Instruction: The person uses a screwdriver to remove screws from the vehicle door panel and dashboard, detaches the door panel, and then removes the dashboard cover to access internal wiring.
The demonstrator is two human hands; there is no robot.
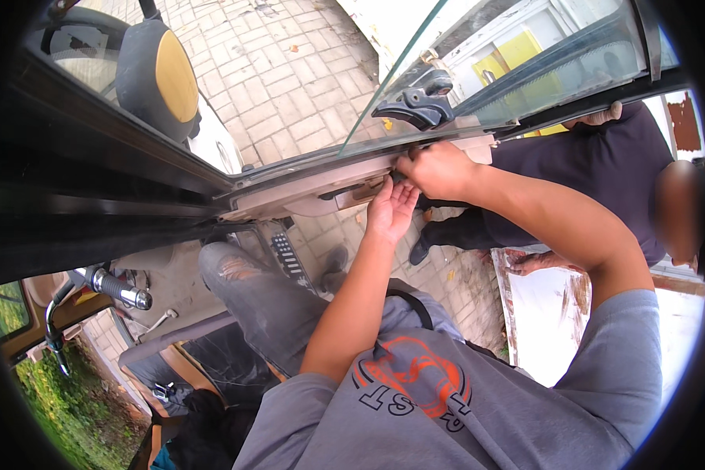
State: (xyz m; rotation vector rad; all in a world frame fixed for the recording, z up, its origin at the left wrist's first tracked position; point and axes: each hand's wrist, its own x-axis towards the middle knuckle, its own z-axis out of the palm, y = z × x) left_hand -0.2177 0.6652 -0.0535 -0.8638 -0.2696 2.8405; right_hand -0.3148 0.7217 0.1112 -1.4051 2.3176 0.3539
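Note:
My left hand (392, 207) is held palm up below the beige inner panel (274, 202) of the vehicle door, fingers apart and slightly bent, tips at a dark recess under the panel. Just beside and above it, my right hand (439, 171) curls its fingers at the panel's edge; what they grip is hidden. Over them stand a glass pane (360, 129) and a black plastic latch piece (415, 110).
Another person (587, 164) in dark clothing stands at the right, beside a stained white board (540, 313). A yellow-and-black mirror (164, 74) is at top left, a chrome-ended grip with lever (117, 291) at left. Pavers (282, 86) show outside; a studded pedal (288, 254) lies below.

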